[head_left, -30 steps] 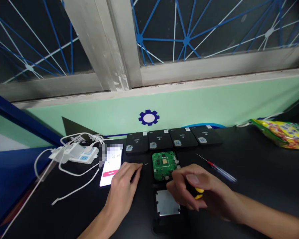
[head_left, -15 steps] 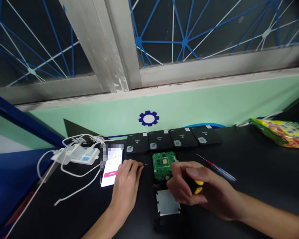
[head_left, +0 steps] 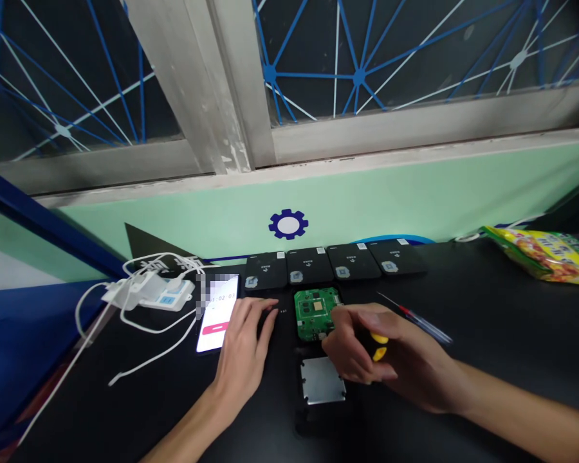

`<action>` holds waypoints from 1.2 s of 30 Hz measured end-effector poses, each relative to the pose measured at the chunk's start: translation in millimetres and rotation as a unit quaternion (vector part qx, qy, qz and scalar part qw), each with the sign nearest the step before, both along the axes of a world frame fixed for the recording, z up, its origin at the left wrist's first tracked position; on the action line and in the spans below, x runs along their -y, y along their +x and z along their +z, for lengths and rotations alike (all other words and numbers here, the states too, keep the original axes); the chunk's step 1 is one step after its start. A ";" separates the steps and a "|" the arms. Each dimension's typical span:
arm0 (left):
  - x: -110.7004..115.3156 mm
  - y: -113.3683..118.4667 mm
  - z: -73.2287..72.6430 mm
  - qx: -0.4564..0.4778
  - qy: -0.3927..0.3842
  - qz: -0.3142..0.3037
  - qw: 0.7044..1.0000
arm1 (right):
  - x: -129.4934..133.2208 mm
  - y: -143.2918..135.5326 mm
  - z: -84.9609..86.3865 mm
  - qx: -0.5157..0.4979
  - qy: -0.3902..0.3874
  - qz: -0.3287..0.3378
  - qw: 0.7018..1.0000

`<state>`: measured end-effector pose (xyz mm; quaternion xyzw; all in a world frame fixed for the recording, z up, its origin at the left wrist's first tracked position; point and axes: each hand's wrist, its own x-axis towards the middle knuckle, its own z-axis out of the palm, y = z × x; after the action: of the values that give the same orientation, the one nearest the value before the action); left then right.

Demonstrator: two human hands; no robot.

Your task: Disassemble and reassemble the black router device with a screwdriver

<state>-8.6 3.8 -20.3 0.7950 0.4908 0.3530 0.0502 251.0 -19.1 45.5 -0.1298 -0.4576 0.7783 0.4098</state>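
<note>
My right hand (head_left: 367,344) is closed around a black-and-yellow handle (head_left: 379,347), apparently a screwdriver, its tip hidden by the fingers. It hovers at the right edge of a green circuit board (head_left: 313,308) seated in a black case. Just below the board lies a silver metal plate (head_left: 323,381) in a dark case part. My left hand (head_left: 245,337) rests on the black table with fingers stretched and thumb apart, nothing visible in it. Tiny screws (head_left: 283,311) lie just beyond its fingertips. A lit phone (head_left: 217,313) sits beside this hand, partly covered by it.
Several black boxes (head_left: 266,270) stand in a row along the wall. To the right are a red-and-clear thin screwdriver (head_left: 419,320) and a yellow-green food packet (head_left: 545,254). White cables and a power strip (head_left: 168,294) spread over the left side.
The left thumb and index finger have spread apart, and that hand sits slightly back from the screws. My right hand keeps its grip with little movement. The view has tilted down slightly.
</note>
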 end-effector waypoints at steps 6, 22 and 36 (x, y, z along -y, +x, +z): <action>21.8 9.5 12.6 0.002 0.017 -0.147 0.989 | -1.0 -0.3 -4.2 -0.005 0.001 0.005 1.000; 48.2 28.2 4.1 -0.011 -0.087 -0.221 0.971 | 2.2 -11.4 -24.2 -0.016 -0.030 0.020 0.999; 49.2 27.6 6.9 -0.086 -0.094 -0.238 0.963 | 3.4 -9.0 -22.4 0.001 -0.019 0.005 1.000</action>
<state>19.0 -45.4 -13.3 0.9081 0.3205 0.2132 0.1648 242.0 -22.5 23.1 -0.1363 -0.4442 0.7887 0.4026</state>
